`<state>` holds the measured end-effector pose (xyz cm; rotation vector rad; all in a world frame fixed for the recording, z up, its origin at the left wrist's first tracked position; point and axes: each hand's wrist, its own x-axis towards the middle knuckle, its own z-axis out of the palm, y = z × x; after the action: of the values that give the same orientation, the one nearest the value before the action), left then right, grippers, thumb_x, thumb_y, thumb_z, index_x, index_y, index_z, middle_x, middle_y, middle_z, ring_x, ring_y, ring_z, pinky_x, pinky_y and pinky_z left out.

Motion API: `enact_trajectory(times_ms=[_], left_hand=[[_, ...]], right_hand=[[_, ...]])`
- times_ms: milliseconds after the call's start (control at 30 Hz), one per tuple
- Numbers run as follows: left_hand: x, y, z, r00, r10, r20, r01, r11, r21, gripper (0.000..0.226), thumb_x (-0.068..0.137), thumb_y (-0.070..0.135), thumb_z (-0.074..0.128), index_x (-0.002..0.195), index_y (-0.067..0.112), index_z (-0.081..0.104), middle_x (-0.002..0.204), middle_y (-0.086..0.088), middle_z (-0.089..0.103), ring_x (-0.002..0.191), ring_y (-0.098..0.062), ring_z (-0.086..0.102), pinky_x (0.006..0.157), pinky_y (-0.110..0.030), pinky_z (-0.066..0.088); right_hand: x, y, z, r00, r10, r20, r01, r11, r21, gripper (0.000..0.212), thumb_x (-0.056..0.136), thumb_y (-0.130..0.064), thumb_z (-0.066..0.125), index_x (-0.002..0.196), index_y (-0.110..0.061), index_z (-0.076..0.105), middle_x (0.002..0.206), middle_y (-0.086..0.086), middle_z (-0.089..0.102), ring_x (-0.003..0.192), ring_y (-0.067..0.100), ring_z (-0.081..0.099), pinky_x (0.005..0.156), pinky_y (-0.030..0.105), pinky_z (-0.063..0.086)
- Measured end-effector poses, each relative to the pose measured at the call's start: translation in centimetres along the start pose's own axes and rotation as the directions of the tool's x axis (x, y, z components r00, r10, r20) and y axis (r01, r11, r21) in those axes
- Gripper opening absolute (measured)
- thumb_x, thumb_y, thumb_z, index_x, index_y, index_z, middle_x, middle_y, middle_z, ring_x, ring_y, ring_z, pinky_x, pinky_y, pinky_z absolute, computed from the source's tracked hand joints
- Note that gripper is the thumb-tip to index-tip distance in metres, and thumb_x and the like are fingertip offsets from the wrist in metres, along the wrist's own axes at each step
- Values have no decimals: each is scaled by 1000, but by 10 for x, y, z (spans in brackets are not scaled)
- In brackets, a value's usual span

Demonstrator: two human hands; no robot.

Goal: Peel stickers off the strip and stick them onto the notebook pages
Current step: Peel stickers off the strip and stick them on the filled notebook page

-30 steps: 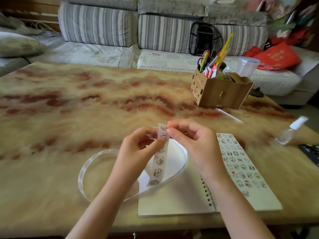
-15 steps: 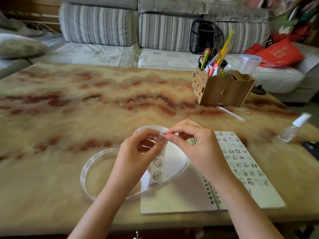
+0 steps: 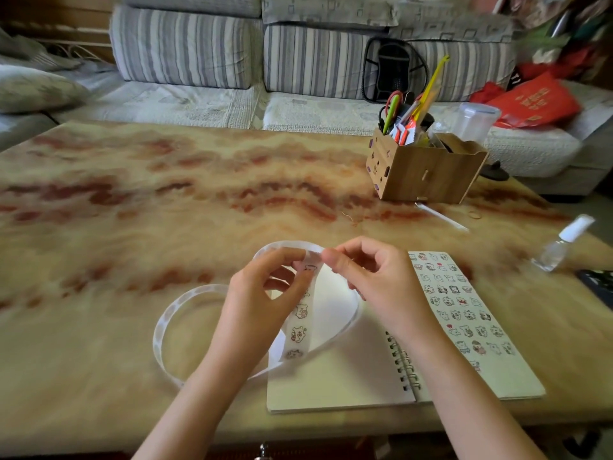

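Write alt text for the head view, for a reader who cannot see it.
The left hand and the right hand pinch a sticker strip above an open notebook on a table. Its right page carries rows of small stickers. A wooden pen box stands behind.

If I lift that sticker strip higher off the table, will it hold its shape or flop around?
Probably floppy: the sticker strip droops from where the left hand and right hand pinch it and curls in a loose loop on the table. Likely very light, being thin and translucent. The trailing loop may drag across the notebook.
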<state>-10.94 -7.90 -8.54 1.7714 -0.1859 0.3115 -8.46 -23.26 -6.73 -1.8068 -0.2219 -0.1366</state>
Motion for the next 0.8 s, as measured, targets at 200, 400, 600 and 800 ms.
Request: enact_trajectory(times_ms=[200,400,600,800], left_hand=[[0,-1,0,996,86,0,-86,995,59,39,83,16,68,81,55,65,82,17,63,69,-6,61,65,-10,45],[0,-5,1,987,158,-11,-154,977,146,35,84,16,68,83,49,61,86,16,61,73,-9,61,68,-10,44],[0,-10,1,980,198,-7,-193,961,197,22,84,24,66,87,45,63,85,13,61,74,-13,61,69,-17,48],[1,-13,1,976,217,10,-213,951,224,27,85,17,68,88,43,63,86,11,61,75,-14,60,71,-18,47]], right_hand=[[-1,-1,-3,991,130,10,-130,986,102,20,80,-25,73,79,-6,69,47,-14,49,42,0,38,46,9,32],[-4,-3,-6,976,195,98,-205,972,114,25,78,-34,72,73,-9,70,55,0,50,47,9,36,47,14,31],[-3,-1,-7,925,292,244,-356,891,281,21,61,-25,75,76,-11,75,68,0,66,58,10,45,47,14,34],[-2,0,-8,900,348,263,-421,851,313,17,59,-21,76,74,-12,74,68,0,66,58,10,45,45,14,34]])
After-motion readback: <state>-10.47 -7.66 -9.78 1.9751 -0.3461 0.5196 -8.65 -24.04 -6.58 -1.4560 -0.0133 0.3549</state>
